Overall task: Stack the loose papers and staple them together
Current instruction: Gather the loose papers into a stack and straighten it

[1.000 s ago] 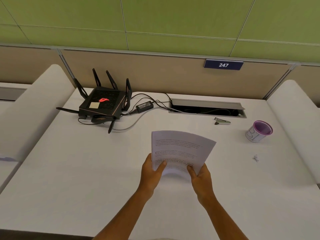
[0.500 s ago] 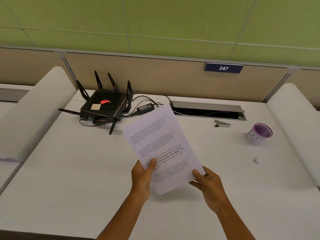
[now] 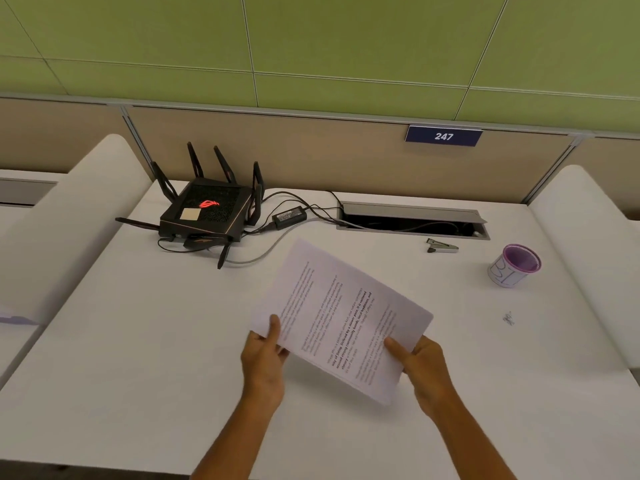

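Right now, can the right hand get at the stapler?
Probably not yet: the right hand holds the papers. The desk toward the stapler looks clear, so once it lets go, likely yes.

Both hands, left (image 3: pixel 265 367) and right (image 3: pixel 424 370), pinch the papers (image 3: pixel 341 318) above the desk (image 3: pixel 138 341); stapler (image 3: pixel 442 245) lies well beyond.

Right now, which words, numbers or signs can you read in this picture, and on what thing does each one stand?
"247": white digits on the blue plate on the partition.
Papers, held by the left hand and right hand: printed paragraphs, one line bold, too blurred to read.
Purple-rimmed cup: handwritten marks, not legible.
Router: a red glowing logo, no readable word.
Power adapter: label too small.
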### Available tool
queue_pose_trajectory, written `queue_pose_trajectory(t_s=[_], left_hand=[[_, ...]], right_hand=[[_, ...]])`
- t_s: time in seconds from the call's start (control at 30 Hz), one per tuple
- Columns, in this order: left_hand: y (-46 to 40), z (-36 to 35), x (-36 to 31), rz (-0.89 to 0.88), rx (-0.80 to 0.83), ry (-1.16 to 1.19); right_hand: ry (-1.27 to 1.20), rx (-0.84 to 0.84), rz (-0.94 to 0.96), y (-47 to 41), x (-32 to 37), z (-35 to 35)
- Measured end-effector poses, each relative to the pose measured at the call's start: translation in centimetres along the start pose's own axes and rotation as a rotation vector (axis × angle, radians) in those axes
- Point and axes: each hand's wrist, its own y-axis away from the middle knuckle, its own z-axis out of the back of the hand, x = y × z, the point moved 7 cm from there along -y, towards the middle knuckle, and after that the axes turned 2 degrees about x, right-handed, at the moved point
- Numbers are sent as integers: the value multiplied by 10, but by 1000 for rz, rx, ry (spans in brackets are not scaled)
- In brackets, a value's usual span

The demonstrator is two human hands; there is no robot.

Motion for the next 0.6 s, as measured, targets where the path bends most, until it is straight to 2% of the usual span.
queue_pose_trajectory(t_s=[0.13, 0.23, 0.3, 0.47, 0.6], left_hand=[[-19, 21, -29, -18, 95, -318], [-23, 6, -36, -13, 255, -575], [-19, -8, -37, -38, 303, -683], [-10, -29, -40, -127, 242, -625], [-2, -24, -22, -134, 204, -580]], right_hand=[[116, 64, 22, -8, 15, 21], [178, 81, 57, -12, 25, 23], [206, 77, 91, -12, 30, 20], [205, -48, 219, -7, 42, 18], [154, -123, 221, -4, 19, 18]])
